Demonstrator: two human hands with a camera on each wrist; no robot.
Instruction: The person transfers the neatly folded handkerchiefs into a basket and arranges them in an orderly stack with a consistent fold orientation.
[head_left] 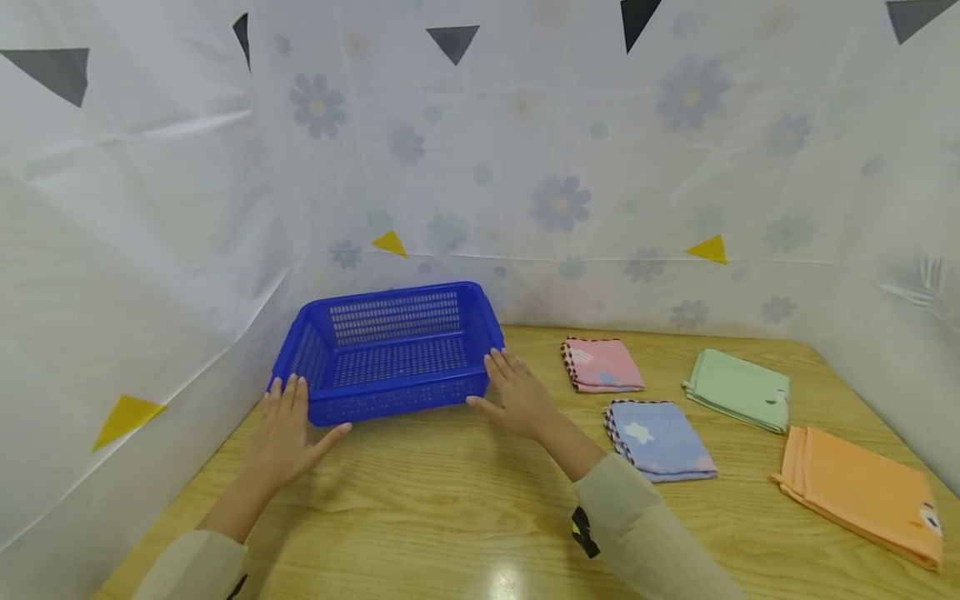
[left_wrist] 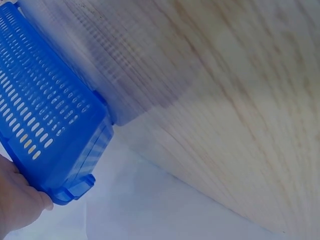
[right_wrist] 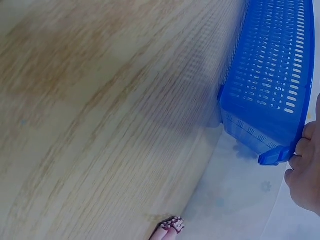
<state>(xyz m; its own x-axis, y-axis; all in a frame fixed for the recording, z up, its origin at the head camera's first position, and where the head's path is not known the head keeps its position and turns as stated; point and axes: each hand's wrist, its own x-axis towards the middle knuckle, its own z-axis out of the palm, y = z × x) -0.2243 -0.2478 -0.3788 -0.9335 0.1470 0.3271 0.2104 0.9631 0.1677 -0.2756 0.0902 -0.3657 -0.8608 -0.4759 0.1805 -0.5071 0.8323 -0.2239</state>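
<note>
A person's two bare hands touch a blue plastic basket point(head_left: 405, 403) on a wood-grain counter point(head_left: 420, 508). The basket sits upright near the counter's far left corner, slightly askew, its slotted walls flaring outward.

The left hand point(head_left: 283, 437) is at the basket's near left corner, fingers extended together against the rim, thumb spread wide towards the middle. The right hand point(head_left: 522, 402) is at the near right corner, its fingers lying relaxed over the rim and its thumb by the front wall. Neither hand is clenched. Both arms wear pale sleeves point(head_left: 651, 533).

Right of the basket, four folded cloths lie flat and apart. A pink cloth point(head_left: 604, 365) with a checked border is near the far edge; a blue cloth point(head_left: 666, 443) with a white star lies just nearer. A green cloth point(head_left: 738, 389) lies towards the far right corner, and an orange cloth point(head_left: 858, 496) near the right edge.

A white sheet point(head_left: 480, 150) with flowers hangs behind the counter.
</note>
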